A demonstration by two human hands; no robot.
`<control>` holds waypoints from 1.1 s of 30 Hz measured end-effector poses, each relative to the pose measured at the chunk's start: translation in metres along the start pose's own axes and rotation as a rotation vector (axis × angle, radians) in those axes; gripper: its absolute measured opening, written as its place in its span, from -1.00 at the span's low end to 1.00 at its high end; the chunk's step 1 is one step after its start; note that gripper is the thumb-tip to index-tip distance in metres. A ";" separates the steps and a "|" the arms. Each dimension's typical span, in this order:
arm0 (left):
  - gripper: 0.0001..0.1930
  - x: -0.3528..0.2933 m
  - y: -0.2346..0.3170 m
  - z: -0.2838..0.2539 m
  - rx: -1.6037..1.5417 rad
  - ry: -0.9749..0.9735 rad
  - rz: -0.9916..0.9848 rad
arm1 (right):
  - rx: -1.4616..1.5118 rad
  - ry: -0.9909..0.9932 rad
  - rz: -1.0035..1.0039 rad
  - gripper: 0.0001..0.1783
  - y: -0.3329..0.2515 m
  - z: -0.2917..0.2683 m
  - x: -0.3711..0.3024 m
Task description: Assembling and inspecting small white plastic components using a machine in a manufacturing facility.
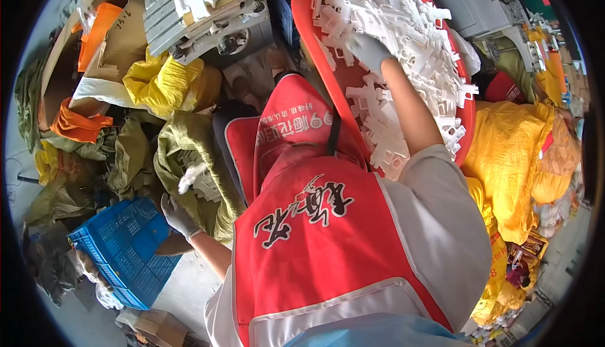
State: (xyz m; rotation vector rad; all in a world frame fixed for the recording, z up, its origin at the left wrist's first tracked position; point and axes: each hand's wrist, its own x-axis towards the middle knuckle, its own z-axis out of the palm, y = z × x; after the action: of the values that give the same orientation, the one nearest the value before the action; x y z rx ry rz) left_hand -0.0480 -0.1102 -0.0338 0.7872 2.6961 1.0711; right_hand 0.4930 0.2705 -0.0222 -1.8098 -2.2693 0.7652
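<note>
Closest to the lens hung a red apron with white edging, worn over a grey short-sleeved shirt and filling the lower middle of the view. Above it, tilted on the person's lap, sat a large red plastic basin heaped with small white moulded plastic parts, flat angular pieces with notches and tabs, tumbled over one another in no order and spilling down toward the basin's lower rim. The right hand, in a pale grey glove, was pressed down into the heap near its upper middle, fingers curled among the pieces; whether it actually gripped any could not be told. The left hand, gloved the same, reached out low to the person's left, its fingers loosely spread and holding nothing, just beside a blue plastic lattice crate on the floor. Just above that hand, a few more white parts lay in the mouth of an olive-green woven sack. Yellow woven sacks lay bunched to the right of the basin, and another yellow sack sat behind the green one.
</note>
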 end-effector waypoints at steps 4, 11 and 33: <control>-0.68 0.006 0.017 0.019 0.058 -0.149 0.077 | 0.125 -0.233 0.194 -0.55 0.064 0.090 -0.021; -0.72 -0.019 0.093 0.032 0.004 -0.286 0.281 | -0.050 0.019 -0.045 -0.52 0.084 0.189 0.043; -0.78 0.005 0.126 0.049 -0.131 -0.213 0.490 | 0.127 0.286 -0.055 -0.53 0.096 0.113 -0.050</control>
State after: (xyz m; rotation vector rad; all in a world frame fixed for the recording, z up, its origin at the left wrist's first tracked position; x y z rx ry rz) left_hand 0.0156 -0.0015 0.0151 1.4893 2.2831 1.1562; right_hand 0.5435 0.2041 -0.1545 -1.6726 -2.0313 0.5830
